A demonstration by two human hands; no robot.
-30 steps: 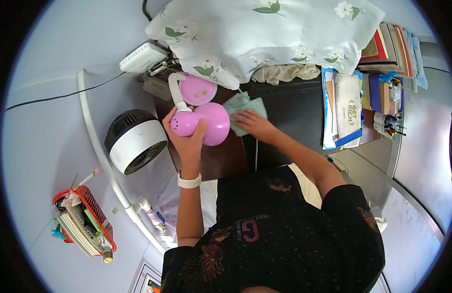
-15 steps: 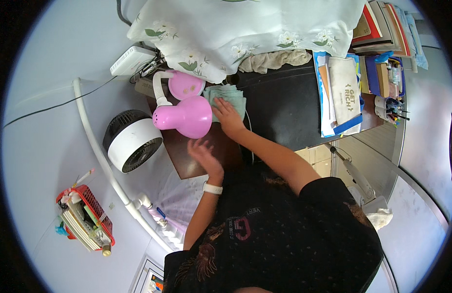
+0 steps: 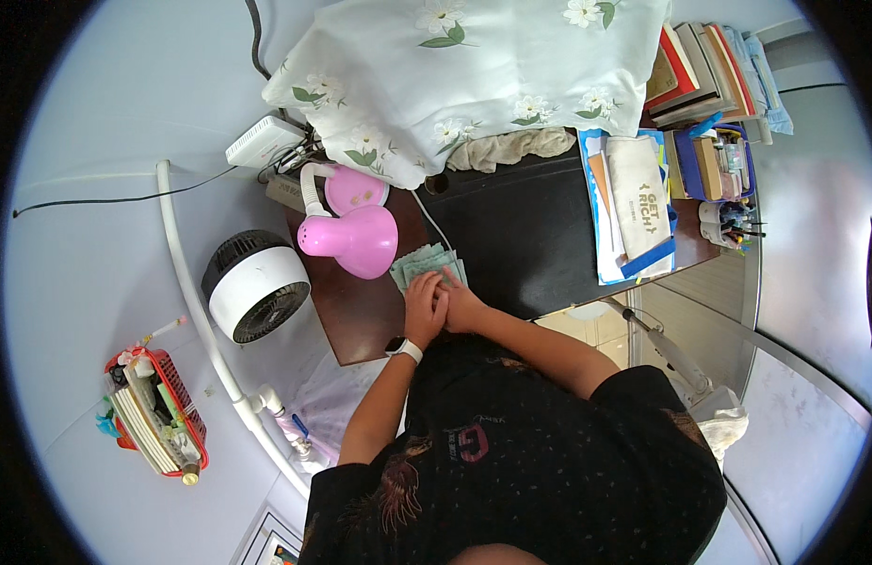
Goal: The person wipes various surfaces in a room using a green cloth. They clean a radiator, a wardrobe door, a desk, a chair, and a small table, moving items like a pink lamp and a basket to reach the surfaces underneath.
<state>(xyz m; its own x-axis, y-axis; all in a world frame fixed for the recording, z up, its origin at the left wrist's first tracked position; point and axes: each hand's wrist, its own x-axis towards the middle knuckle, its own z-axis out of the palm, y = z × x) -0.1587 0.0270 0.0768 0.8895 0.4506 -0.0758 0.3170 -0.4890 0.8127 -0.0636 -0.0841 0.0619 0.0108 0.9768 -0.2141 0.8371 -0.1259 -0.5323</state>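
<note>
A folded pale green cloth (image 3: pixel 423 261) lies at the front edge of the dark desk, its layers slightly fanned. My left hand (image 3: pixel 424 309), with a white-banded watch on the wrist, closes on its near end. Beside it, my right hand (image 3: pixel 463 305) also grips the cloth, fingers bent over its right part. The two hands touch, and they hide the cloth's near edge. To the left of the cloth, a pink desk lamp (image 3: pixel 363 242) bends over the desk on a white gooseneck.
A black-and-white fan (image 3: pixel 257 285) stands left of the desk. A flower-patterned white cover (image 3: pixel 511 75) drapes over something at the back, with a crumpled beige cloth (image 3: pixel 511 149) below. Papers with a cream pouch (image 3: pixel 637 198), a pen holder (image 3: pixel 723 226) and upright books (image 3: pixel 709 71) occupy the right.
The green cloth has come from beside the lamp base toward me, drawn back with my right hand. My left hand has moved from below the lamp to the cloth.
</note>
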